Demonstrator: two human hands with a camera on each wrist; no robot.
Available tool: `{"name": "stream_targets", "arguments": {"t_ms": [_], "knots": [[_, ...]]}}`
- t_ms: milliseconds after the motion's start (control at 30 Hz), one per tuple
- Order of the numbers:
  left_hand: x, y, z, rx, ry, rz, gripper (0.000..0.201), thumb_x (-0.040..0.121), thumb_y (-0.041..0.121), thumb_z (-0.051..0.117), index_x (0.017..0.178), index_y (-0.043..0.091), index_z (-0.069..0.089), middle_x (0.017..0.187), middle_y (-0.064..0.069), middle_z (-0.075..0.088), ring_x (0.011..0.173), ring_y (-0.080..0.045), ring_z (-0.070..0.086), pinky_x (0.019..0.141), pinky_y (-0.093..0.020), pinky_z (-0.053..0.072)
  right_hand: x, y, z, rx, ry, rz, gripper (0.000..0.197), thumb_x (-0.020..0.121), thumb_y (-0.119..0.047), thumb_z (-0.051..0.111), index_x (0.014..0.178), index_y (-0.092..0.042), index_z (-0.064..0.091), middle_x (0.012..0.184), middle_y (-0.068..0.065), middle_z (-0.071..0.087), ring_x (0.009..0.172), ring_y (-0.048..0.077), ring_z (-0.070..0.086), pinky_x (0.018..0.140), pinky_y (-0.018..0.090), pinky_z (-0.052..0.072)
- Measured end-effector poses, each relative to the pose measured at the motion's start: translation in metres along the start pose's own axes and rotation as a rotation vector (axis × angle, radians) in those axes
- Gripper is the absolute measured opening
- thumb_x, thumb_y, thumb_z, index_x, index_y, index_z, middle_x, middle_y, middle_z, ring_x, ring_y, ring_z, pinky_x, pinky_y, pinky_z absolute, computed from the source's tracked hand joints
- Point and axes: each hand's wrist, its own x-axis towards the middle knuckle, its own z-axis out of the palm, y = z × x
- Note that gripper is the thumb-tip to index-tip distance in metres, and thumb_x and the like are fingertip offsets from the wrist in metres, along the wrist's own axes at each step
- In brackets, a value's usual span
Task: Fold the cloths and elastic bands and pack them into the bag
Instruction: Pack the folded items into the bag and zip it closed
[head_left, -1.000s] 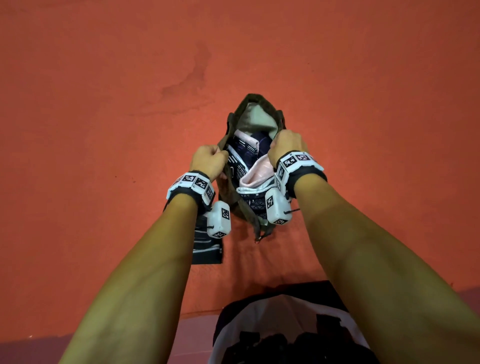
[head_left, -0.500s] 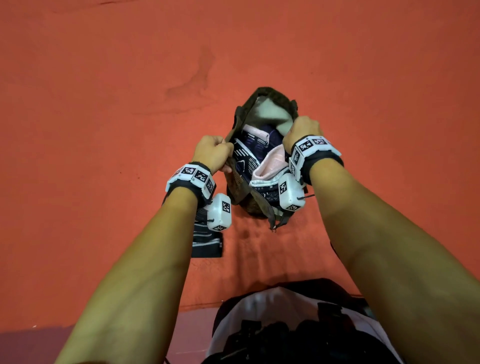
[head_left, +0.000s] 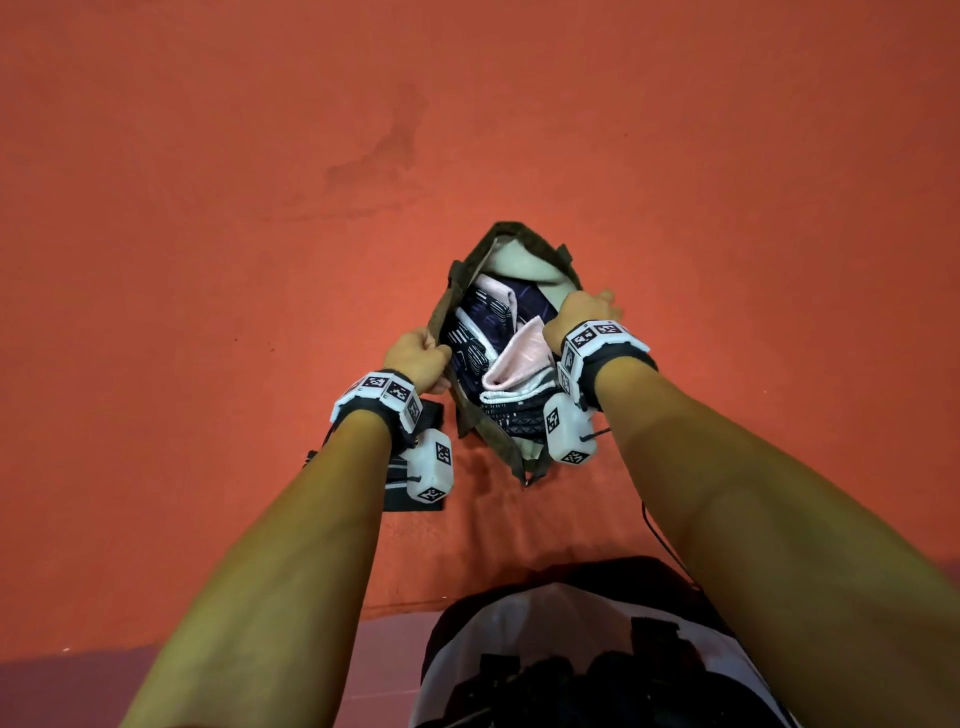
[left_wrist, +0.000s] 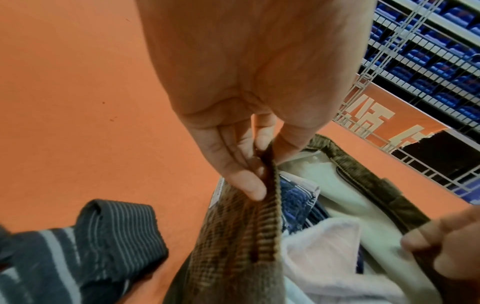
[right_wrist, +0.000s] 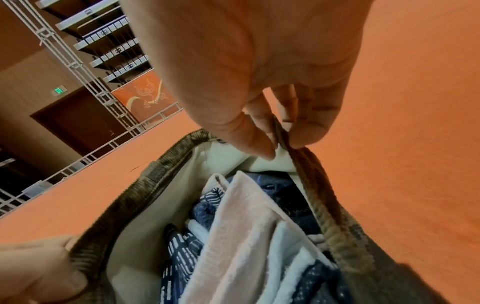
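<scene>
A brown corduroy bag (head_left: 470, 260) stands on the orange floor with its mouth held wide. My left hand (head_left: 423, 353) pinches its left rim (left_wrist: 262, 216) between thumb and fingers. My right hand (head_left: 592, 306) pinches the right rim (right_wrist: 311, 185) the same way. Inside lie a folded pink cloth (head_left: 519, 353) (right_wrist: 246, 222) and navy patterned cloths (head_left: 480, 317) (right_wrist: 182, 253) against the pale lining. A folded dark striped elastic band (left_wrist: 109, 232) (head_left: 402, 483) lies on the floor left of the bag, partly hidden under my left wrist.
Orange floor (head_left: 208, 260) spreads all round the bag. My lap in dark and white clothing (head_left: 571, 649) fills the bottom edge. A thin black cable (head_left: 655, 530) runs under my right forearm. White metal railings and shelving (right_wrist: 85, 51) stand far off.
Both hands kept their hold on the rim and drew it apart, so the bag's mouth stands wider and more of the cloths shows. The band has not moved.
</scene>
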Motion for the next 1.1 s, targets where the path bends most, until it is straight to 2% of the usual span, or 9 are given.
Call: {"name": "stream_targets", "arguments": {"t_ms": [100, 200, 300, 400, 533, 667, 833, 1000, 1100], "knots": [[0.004, -0.006, -0.002, 0.007, 0.0, -0.019, 0.024, 0.096, 0.013, 0.054, 0.077, 0.017, 0.039, 0.064, -0.012, 0.063, 0.048, -0.017, 0.063, 0.06, -0.036, 0.058, -0.004, -0.009, 0.002, 0.025, 0.089, -0.031, 0.042, 0.083, -0.017, 0.06, 0.123, -0.005, 0.056, 0.137, 0.017, 0.033, 0.123, 0.036, 0.036, 0.087, 0.039, 0.047], [0.005, -0.012, -0.002, 0.013, -0.015, -0.022, 0.023, 0.095, 0.015, 0.057, 0.078, 0.018, 0.041, 0.067, -0.011, 0.065, 0.055, -0.019, 0.064, 0.063, -0.037, 0.058, -0.011, -0.025, 0.002, 0.002, 0.106, -0.143, 0.043, 0.081, -0.014, 0.059, 0.124, -0.008, 0.055, 0.135, 0.017, 0.037, 0.122, 0.036, 0.039, 0.093, 0.043, 0.048], [0.005, -0.014, -0.004, -0.007, -0.044, -0.017, 0.022, 0.093, 0.017, 0.06, 0.079, 0.018, 0.043, 0.07, -0.009, 0.066, 0.06, -0.02, 0.066, 0.066, -0.038, 0.059, -0.016, -0.043, 0.01, 0.004, -0.028, -0.282, 0.042, 0.086, -0.014, 0.056, 0.128, -0.011, 0.055, 0.134, 0.016, 0.044, 0.118, 0.037, 0.05, 0.088, 0.039, 0.049], [0.004, -0.014, -0.008, -0.069, -0.064, -0.018, 0.019, 0.093, 0.017, 0.059, 0.082, 0.016, 0.045, 0.071, -0.006, 0.062, 0.058, -0.018, 0.062, 0.058, -0.03, 0.054, -0.024, -0.059, 0.024, -0.021, -0.108, -0.388, 0.033, 0.087, -0.011, 0.054, 0.119, -0.009, 0.058, 0.123, 0.015, 0.056, 0.103, 0.034, 0.058, 0.075, 0.035, 0.045], [0.004, -0.023, -0.021, -0.137, -0.078, -0.043, 0.012, 0.097, 0.018, 0.052, 0.089, 0.013, 0.045, 0.071, -0.006, 0.059, 0.056, -0.017, 0.058, 0.05, -0.024, 0.05, -0.036, -0.075, 0.04, -0.017, -0.191, -0.455, 0.032, 0.086, -0.011, 0.053, 0.118, -0.009, 0.056, 0.112, 0.015, 0.062, 0.1, 0.034, 0.06, 0.075, 0.033, 0.045], [0.006, -0.039, -0.036, -0.115, -0.065, -0.082, 0.011, 0.096, 0.017, 0.052, 0.086, 0.013, 0.048, 0.073, -0.006, 0.062, 0.059, -0.017, 0.059, 0.06, -0.029, 0.052, -0.046, -0.094, 0.054, -0.018, -0.199, -0.484, 0.027, 0.085, -0.01, 0.054, 0.112, -0.011, 0.059, 0.112, 0.014, 0.062, 0.097, 0.035, 0.061, 0.069, 0.031, 0.044], [0.009, -0.065, -0.05, -0.07, -0.059, -0.109, 0.012, 0.098, 0.015, 0.048, 0.085, 0.014, 0.048, 0.073, -0.004, 0.061, 0.059, -0.015, 0.059, 0.054, -0.026, 0.049, -0.055, -0.12, 0.065, -0.03, -0.14, -0.501, 0.023, 0.086, -0.014, 0.057, 0.108, -0.009, 0.061, 0.106, 0.014, 0.064, 0.092, 0.034, 0.063, 0.078, 0.036, 0.055], [0.011, -0.089, -0.063, -0.075, -0.074, -0.131, 0.007, 0.099, 0.012, 0.045, 0.092, 0.011, 0.046, 0.073, -0.006, 0.059, 0.059, -0.017, 0.055, 0.056, -0.029, 0.046, -0.059, -0.144, 0.086, -0.062, -0.256, -0.537, 0.028, 0.086, -0.013, 0.058, 0.113, -0.009, 0.061, 0.112, 0.016, 0.064, 0.095, 0.034, 0.063, 0.079, 0.039, 0.056], [0.015, -0.104, -0.071, -0.091, -0.075, -0.171, 0.013, 0.099, 0.01, 0.046, 0.085, 0.013, 0.047, 0.071, -0.007, 0.059, 0.057, -0.018, 0.053, 0.055, -0.029, 0.045, -0.06, -0.145, 0.107, -0.11, -0.331, -0.514, 0.03, 0.088, -0.014, 0.058, 0.117, -0.007, 0.059, 0.116, 0.016, 0.062, 0.098, 0.034, 0.061, 0.076, 0.034, 0.054]]}}
